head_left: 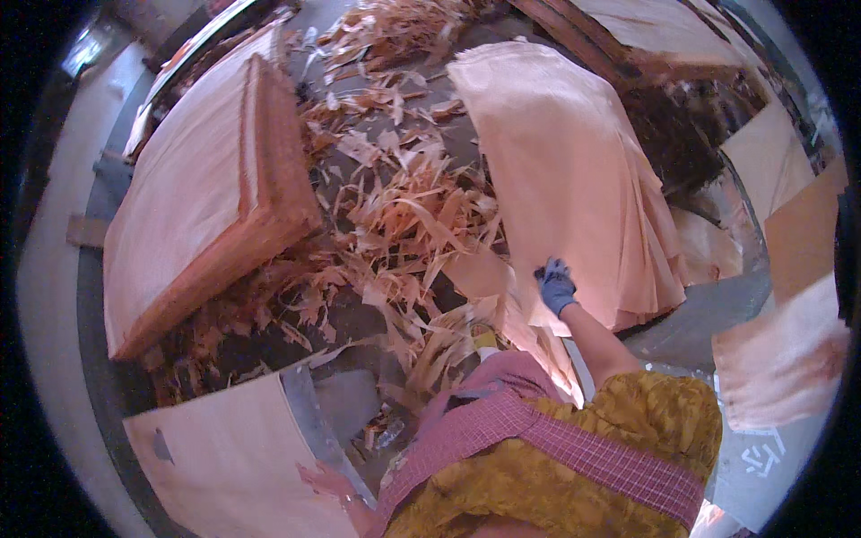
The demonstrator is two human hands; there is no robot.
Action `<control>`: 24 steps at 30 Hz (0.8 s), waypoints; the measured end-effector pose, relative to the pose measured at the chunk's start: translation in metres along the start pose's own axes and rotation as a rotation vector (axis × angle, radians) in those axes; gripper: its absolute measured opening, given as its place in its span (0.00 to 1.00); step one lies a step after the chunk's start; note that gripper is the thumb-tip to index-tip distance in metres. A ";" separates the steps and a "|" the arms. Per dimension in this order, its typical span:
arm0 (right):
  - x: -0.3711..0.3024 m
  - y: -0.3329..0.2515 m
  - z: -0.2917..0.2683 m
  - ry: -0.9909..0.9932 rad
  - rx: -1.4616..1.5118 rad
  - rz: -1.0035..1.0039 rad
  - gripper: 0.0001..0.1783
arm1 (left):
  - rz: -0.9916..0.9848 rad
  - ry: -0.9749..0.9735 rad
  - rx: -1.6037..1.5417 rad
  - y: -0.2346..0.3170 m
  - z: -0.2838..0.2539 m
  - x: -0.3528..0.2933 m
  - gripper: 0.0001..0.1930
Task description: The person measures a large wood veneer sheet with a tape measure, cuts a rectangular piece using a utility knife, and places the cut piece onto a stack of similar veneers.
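My left hand (327, 481), bare with a band at the wrist, lies with fingers stretched out on a pale wood veneer sheet (215, 448) at the lower left. A small dark hole shows near that sheet's far left side. My right hand (556, 285) wears a grey-blue glove and rests on a tall stack of veneer sheets (565, 170), near its lower left edge. Its fingers look apart and a little bent, with no sheet visibly lifted in them. The stack's right edges fan out unevenly. Narrow torn veneer pieces hang beside it, close to my lap.
Another thick veneer stack (188, 206) stands tilted on the left. Tangled veneer scraps (421, 206) cover the floor between the stacks. More sheets lie on the far right stack (659, 31). Loose sheets (780, 354) line the right side, beside a grey panel with white markings (762, 462).
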State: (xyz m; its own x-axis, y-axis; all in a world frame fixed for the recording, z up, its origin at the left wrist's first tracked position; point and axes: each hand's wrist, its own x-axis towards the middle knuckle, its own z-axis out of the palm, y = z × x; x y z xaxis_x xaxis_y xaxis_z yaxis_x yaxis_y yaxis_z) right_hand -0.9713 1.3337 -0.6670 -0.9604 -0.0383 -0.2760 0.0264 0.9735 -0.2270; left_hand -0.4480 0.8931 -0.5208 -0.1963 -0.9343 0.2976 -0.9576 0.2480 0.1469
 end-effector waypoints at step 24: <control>-0.092 -0.026 -0.180 0.081 0.157 0.153 0.15 | -0.023 -2.484 -0.794 0.829 0.274 -0.016 0.36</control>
State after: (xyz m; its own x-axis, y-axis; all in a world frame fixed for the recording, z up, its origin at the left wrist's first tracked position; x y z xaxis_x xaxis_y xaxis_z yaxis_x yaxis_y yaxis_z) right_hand -0.9333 1.3528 -0.4671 -0.9610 0.1314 -0.2435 0.2100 0.9193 -0.3329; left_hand -1.2966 1.0438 -0.6621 -0.4806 0.6506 -0.5879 -0.8696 -0.2674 0.4150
